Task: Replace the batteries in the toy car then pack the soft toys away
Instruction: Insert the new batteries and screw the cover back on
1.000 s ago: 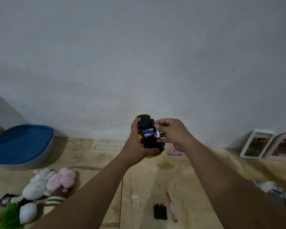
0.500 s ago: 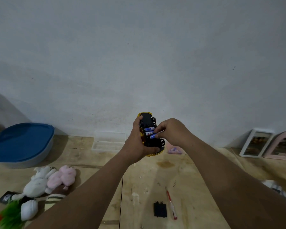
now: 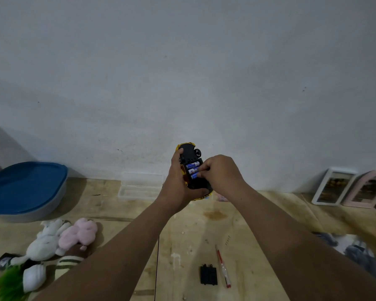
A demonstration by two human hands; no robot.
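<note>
My left hand (image 3: pixel 179 187) grips a yellow toy car (image 3: pixel 189 152), turned belly up in front of the wall, its black underside and one wheel showing. Three blue batteries (image 3: pixel 192 170) lie side by side in its open compartment. My right hand (image 3: pixel 220 172) has its curled fingertips on the right ends of the lower batteries, pinching the lowest one. The black battery cover (image 3: pixel 208 275) lies on the wooden floor below, beside a red screwdriver (image 3: pixel 223 266). Soft toys lie at lower left: a white one (image 3: pixel 42 244), a pink one (image 3: pixel 78 233), a striped one (image 3: pixel 66 262) and a green one (image 3: pixel 8 285).
A grey tub with a blue lid (image 3: pixel 24 187) stands at left against the wall. A clear plastic box (image 3: pixel 140 185) sits by the wall behind the car. Two picture frames (image 3: pixel 334 186) lean at right. Crumpled grey cloth (image 3: pixel 345 246) lies at the right edge.
My right hand brought a third battery into the compartment and now presses its fingertips on it. Both hands and the car rose slightly.
</note>
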